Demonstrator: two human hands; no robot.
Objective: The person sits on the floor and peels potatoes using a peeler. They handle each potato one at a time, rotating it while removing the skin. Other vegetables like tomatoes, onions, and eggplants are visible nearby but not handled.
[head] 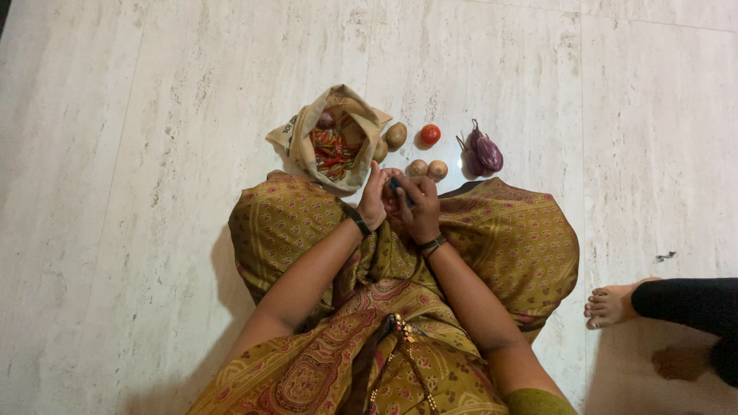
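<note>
I sit cross-legged on a pale marble floor in a mustard patterned garment. My left hand (374, 201) and my right hand (417, 207) meet in front of my knees, fingers closed together around a potato (390, 187) and a dark-handled tool (400, 187), probably a peeler. Which hand holds which is hard to tell; the potato is mostly hidden. Just beyond my hands lie two potatoes (427, 168), another potato (396, 135), a red tomato (430, 134) and two purple aubergines (482, 153).
An open cloth bag (304, 142) with colourful packets and vegetables inside stands at the front left of my knees. Another person's bare foot (611, 304) and dark trouser leg reach in from the right edge.
</note>
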